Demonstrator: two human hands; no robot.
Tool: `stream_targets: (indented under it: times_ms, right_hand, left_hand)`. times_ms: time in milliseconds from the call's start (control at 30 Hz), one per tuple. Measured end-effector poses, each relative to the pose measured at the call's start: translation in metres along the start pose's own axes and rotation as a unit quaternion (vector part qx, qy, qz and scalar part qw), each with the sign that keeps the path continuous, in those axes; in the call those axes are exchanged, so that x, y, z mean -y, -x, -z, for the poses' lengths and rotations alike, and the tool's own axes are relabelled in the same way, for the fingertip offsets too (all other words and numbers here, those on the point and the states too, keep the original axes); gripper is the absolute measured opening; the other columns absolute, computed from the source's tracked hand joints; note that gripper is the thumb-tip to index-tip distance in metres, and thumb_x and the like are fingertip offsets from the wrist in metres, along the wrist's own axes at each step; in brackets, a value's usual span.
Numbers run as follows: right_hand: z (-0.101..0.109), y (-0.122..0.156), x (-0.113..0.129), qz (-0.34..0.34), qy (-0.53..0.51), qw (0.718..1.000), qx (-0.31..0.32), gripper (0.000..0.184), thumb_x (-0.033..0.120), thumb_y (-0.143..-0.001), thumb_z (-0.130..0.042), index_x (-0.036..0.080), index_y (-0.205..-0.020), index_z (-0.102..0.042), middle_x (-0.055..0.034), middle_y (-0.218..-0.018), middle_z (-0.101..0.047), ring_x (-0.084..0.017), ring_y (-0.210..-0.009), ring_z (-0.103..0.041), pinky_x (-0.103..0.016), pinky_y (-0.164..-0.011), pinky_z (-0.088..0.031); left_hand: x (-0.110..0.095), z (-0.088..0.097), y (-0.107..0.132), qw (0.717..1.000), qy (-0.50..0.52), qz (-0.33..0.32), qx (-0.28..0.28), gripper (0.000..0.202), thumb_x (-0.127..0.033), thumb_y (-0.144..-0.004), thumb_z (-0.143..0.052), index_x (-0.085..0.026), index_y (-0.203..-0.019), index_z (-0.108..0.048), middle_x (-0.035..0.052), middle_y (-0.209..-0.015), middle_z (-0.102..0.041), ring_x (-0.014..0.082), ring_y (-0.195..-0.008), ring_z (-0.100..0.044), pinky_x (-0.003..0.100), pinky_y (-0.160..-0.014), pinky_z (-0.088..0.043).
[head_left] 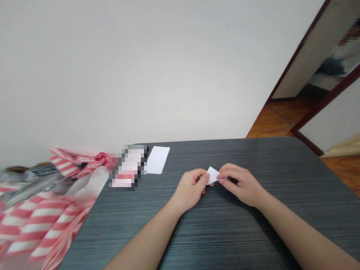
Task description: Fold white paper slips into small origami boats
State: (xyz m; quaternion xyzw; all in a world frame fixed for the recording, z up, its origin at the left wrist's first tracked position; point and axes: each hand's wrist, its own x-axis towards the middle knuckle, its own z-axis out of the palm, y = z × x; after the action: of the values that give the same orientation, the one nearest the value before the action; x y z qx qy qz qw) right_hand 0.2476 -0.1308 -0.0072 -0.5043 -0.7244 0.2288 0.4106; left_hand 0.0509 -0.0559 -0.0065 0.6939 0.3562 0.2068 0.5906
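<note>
A small folded white paper [213, 175] is pinched between both my hands just above the dark grey table [253, 225]. My left hand [191, 189] is curled, its thumb and fingers closed on the paper's left edge. My right hand [242, 183] grips the paper's right side with bent fingers. Both forearms reach in from the bottom of the view.
A white sheet of paper [158, 159] lies flat at the table's far edge. Beside it is a blurred-out rectangular item [129, 167]. A red-and-white striped plastic bag [45, 210] covers the left side. A white wall stands behind; a wooden floor [275, 122] and doorway are at right.
</note>
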Motion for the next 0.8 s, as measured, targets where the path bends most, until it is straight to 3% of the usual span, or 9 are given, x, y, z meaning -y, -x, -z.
stream_targets:
  times_ms: [133, 433, 600, 800]
  right_hand:
    - [-0.0008, -0.0002, 0.0001, -0.005, -0.001, 1.0, -0.009, 0.011, 0.019, -0.093, -0.058, 0.022, -0.089, -0.068, -0.0063, -0.089, -0.067, -0.019, -0.079, -0.063, -0.031, -0.07, -0.05]
    - [0.0018, -0.0011, 0.0041, 0.018, -0.016, 0.998, 0.05, 0.016, 0.018, -0.095, -0.056, 0.022, -0.097, -0.071, -0.0073, -0.097, -0.067, -0.019, -0.087, -0.064, -0.031, -0.078, -0.05]
    - [-0.0006, -0.001, 0.0021, 0.006, -0.009, 1.0, 0.017, 0.016, 0.016, -0.095, -0.054, 0.02, -0.092, -0.07, -0.0061, -0.091, -0.068, -0.018, -0.083, -0.064, -0.03, -0.077, -0.048]
    - [-0.0019, 0.0001, -0.0004, -0.022, 0.002, 0.999, -0.025, 0.013, 0.017, -0.095, -0.054, 0.02, -0.093, -0.067, -0.0033, -0.085, -0.068, -0.015, -0.075, -0.062, -0.026, -0.069, -0.046]
  left_hand:
    - [-0.0013, -0.0001, 0.0012, 1.0, -0.008, -0.008, 0.005, 0.034, -0.041, -0.092, -0.05, -0.016, -0.078, -0.068, -0.0039, -0.051, -0.05, 0.0099, -0.047, -0.043, 0.021, -0.049, -0.031]
    - [-0.0013, 0.0005, 0.0013, 1.0, -0.018, -0.012, 0.003, 0.032, -0.038, -0.092, -0.05, -0.016, -0.075, -0.065, -0.0039, -0.052, -0.051, 0.0097, -0.048, -0.043, 0.021, -0.05, -0.032]
    - [-0.0031, -0.0006, 0.0025, 1.0, 0.007, -0.011, 0.013, 0.034, -0.04, -0.094, -0.049, -0.015, -0.08, -0.067, -0.0036, -0.054, -0.052, 0.0094, -0.048, -0.043, 0.021, -0.049, -0.032]
    - [-0.0022, -0.0045, 0.0029, 0.998, 0.036, -0.027, 0.032, 0.023, -0.034, -0.083, -0.065, -0.014, -0.095, -0.068, -0.0009, -0.071, -0.063, 0.0096, -0.057, -0.048, 0.021, -0.053, -0.035]
